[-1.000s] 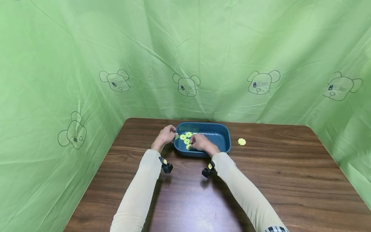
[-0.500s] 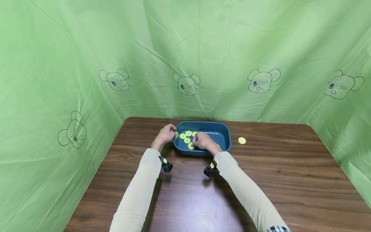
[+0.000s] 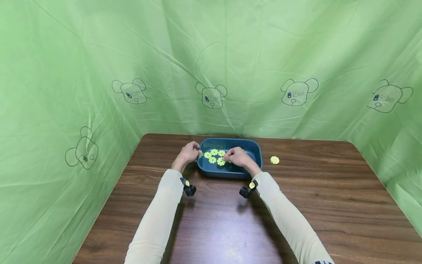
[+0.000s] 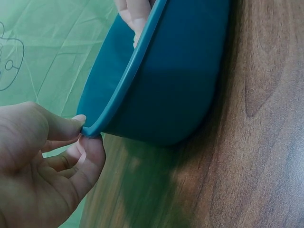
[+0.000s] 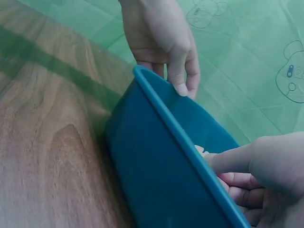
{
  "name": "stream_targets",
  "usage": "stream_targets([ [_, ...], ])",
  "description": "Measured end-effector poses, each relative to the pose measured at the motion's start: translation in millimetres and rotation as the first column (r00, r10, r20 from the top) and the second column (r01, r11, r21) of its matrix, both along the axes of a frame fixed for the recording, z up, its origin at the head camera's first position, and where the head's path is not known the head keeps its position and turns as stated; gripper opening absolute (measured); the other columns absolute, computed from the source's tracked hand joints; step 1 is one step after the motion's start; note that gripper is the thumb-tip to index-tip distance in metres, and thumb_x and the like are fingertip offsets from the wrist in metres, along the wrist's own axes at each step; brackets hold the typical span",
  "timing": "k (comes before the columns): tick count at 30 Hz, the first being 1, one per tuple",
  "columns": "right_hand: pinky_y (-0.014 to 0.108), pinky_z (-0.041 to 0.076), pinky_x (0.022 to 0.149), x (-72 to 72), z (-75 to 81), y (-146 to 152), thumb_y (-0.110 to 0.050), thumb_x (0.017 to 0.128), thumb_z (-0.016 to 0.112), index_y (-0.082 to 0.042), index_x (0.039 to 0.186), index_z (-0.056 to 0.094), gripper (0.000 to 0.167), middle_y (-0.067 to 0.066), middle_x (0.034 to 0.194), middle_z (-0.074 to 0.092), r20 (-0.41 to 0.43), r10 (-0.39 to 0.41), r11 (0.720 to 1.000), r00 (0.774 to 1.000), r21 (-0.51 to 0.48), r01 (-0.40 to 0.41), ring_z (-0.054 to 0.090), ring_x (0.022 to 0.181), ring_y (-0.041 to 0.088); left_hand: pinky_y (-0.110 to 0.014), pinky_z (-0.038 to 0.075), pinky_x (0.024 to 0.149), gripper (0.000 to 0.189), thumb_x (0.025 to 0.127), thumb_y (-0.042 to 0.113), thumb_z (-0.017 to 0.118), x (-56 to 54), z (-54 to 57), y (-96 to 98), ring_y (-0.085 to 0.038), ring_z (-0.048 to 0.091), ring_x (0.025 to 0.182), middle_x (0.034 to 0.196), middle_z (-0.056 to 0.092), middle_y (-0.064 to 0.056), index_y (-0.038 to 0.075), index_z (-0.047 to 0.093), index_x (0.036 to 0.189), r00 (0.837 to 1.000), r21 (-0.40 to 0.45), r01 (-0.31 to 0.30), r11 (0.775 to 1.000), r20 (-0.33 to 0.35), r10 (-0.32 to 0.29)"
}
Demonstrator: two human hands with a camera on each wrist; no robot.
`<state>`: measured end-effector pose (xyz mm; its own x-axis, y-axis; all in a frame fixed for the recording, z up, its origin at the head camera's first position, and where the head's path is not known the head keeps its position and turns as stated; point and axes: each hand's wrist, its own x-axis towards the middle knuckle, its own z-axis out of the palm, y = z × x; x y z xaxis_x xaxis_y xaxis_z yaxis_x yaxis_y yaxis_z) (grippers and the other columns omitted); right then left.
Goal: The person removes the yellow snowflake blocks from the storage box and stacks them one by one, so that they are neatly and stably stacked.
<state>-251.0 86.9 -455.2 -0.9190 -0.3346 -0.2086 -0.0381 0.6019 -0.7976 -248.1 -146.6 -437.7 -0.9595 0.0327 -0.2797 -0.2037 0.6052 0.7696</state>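
A blue rectangular plastic tub (image 3: 206, 169) stands at the table's far side. My left hand (image 3: 188, 152) pinches its left rim between thumb and fingers, plain in the left wrist view. Several yellow-green flower-shaped pieces (image 3: 212, 160) lie inside, toward the tub's left half. My right hand (image 3: 239, 157) is inside the tub, its thumb and fingers pinching one flower-shaped piece (image 3: 221, 161) at the edge. In the right wrist view a bit of that piece (image 5: 199, 149) shows by the thumb tip; the tub wall hides the rest.
Another yellow flower-shaped piece (image 3: 274, 160), perhaps a stack, lies on the brown wooden table (image 3: 316, 190) to the right of the tub. Green cloth (image 3: 257, 51) with printed bear faces hangs behind and beside the table.
My right hand has moved right and slightly away from me, and the flower-shaped piece at its fingertips has gone the same way. My left hand has stayed on the rim.
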Motion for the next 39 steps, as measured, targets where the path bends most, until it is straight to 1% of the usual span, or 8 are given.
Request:
stream_targets([
  [8,0.026,0.044,0.067,1.9,7.2,11.6,-0.027,0.089,0.068,-0.010,0.091,0.071,0.018,0.005,0.092,0.067,-0.045,-0.042,0.999,0.998,0.024,0.043,0.059,0.085,0.021,-0.045,0.053,0.087,0.028,0.099,0.017,0.052,-1.3,-1.2,0.4,-0.022,0.061,0.080,0.107,0.057,-0.017,0.007,0.049,0.125,1.000,-0.005,-0.001,1.000,0.005,0.001],
  [14,0.028,0.045,0.070,3.8,15.0,21.7,-0.028,0.089,0.068,-0.010,0.092,0.071,0.019,0.005,0.095,0.067,-0.061,-0.069,0.998,0.996,0.004,0.069,0.059,0.086,0.022,-0.045,0.053,0.087,0.027,0.099,0.016,0.052,-0.5,-1.5,0.7,-0.022,0.060,0.079,0.104,0.057,-0.015,0.007,0.050,0.124,1.000,0.001,-0.007,1.000,0.009,0.007],
  [18,0.028,0.046,0.072,3.8,18.8,29.9,-0.029,0.089,0.068,-0.010,0.093,0.071,0.020,0.007,0.096,0.068,-0.079,-0.077,0.997,0.994,-0.007,0.077,0.061,0.090,0.027,-0.045,0.053,0.088,0.027,0.099,0.017,0.052,-0.3,-1.6,0.2,-0.021,0.059,0.078,0.104,0.057,-0.016,0.007,0.049,0.124,1.000,0.006,-0.006,1.000,0.008,0.006],
  [22,0.028,0.046,0.070,4.8,22.1,37.6,-0.028,0.090,0.067,-0.008,0.094,0.071,0.021,0.011,0.099,0.069,-0.091,-0.089,0.996,0.992,-0.022,0.087,0.061,0.094,0.032,-0.045,0.053,0.087,0.027,0.099,0.017,0.053,-0.9,-2.0,-0.2,-0.021,0.059,0.077,0.106,0.058,-0.018,0.007,0.049,0.124,1.000,-0.001,-0.002,1.000,0.003,0.002],
  [25,0.028,0.045,0.069,6.4,24.2,43.2,-0.028,0.090,0.067,-0.008,0.094,0.071,0.021,0.013,0.099,0.069,-0.097,-0.105,0.994,0.990,-0.017,0.104,0.060,0.091,0.030,-0.045,0.054,0.086,0.028,0.099,0.017,0.053,-1.6,-2.7,-0.6,-0.021,0.060,0.077,0.107,0.058,-0.019,0.007,0.049,0.124,1.000,-0.005,0.002,1.000,0.001,-0.002],
  [31,0.029,0.046,0.070,8.3,26.1,54.7,-0.028,0.090,0.067,-0.009,0.094,0.071,0.019,0.007,0.093,0.067,-0.120,-0.133,0.991,0.984,-0.009,0.133,0.058,0.085,0.022,-0.045,0.054,0.087,0.028,0.099,0.017,0.053,-2.2,-2.2,-0.4,-0.021,0.061,0.078,0.103,0.057,-0.015,0.007,0.049,0.124,1.000,-0.002,0.003,1.000,0.007,-0.003],
  [36,0.029,0.045,0.069,8.2,28.9,62.3,-0.027,0.090,0.067,-0.007,0.094,0.071,0.021,0.005,0.084,0.063,-0.154,-0.142,0.990,0.978,-0.013,0.141,0.057,0.082,0.022,-0.046,0.053,0.088,0.027,0.099,0.018,0.053,-1.4,-0.3,0.1,-0.022,0.062,0.080,0.100,0.056,-0.014,0.008,0.049,0.124,1.000,-0.002,0.001,1.000,0.019,-0.001],
  [39,0.028,0.045,0.068,8.8,31.7,66.9,-0.028,0.091,0.066,-0.006,0.096,0.071,0.023,0.004,0.083,0.062,-0.156,-0.150,0.989,0.976,-0.012,0.150,0.055,0.081,0.021,-0.046,0.053,0.088,0.028,0.099,0.017,0.053,-0.6,1.0,0.3,-0.022,0.062,0.079,0.100,0.056,-0.014,0.007,0.049,0.124,1.000,-0.002,0.000,1.000,0.019,0.000],
])
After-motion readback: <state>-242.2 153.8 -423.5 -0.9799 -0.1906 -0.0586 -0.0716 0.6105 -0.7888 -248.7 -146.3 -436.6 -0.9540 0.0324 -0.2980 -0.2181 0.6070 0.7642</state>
